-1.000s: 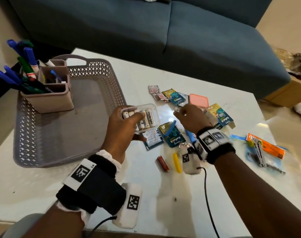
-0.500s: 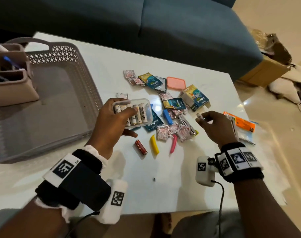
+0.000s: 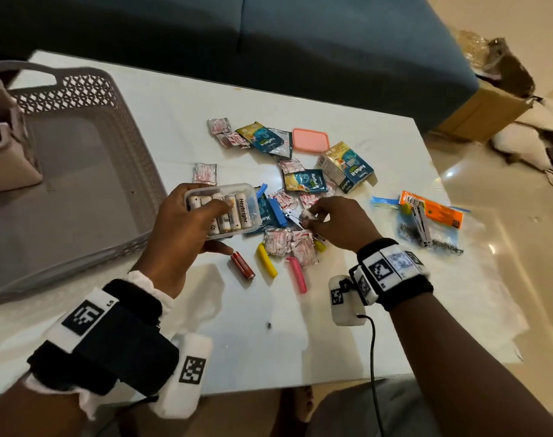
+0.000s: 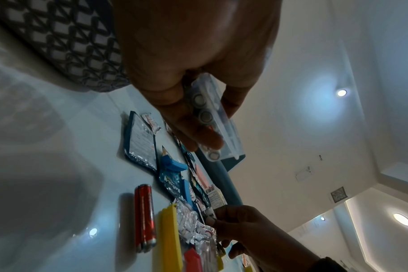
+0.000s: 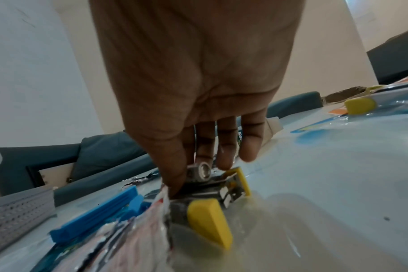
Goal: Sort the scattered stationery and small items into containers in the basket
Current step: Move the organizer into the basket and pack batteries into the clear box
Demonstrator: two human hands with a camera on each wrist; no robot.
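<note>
White table (image 3: pixel 379 310) strewn with packets, grey basket (image 3: pixel 79 190) at its left, left hand (image 3: pixel 177 234) gripping a clear battery case (image 3: pixel 224 211) above the table beside the basket, right hand (image 3: pixel 338 222) pinching a small battery (image 5: pixel 199 172) among foil sachets (image 3: pixel 288 244)

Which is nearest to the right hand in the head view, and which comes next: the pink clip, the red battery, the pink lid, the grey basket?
From the right hand:
1. Pink clip, just below it, towards the person.
2. Red battery, further to its left.
3. Pink lid, up towards the sofa.
4. Grey basket, far to the left.
</note>
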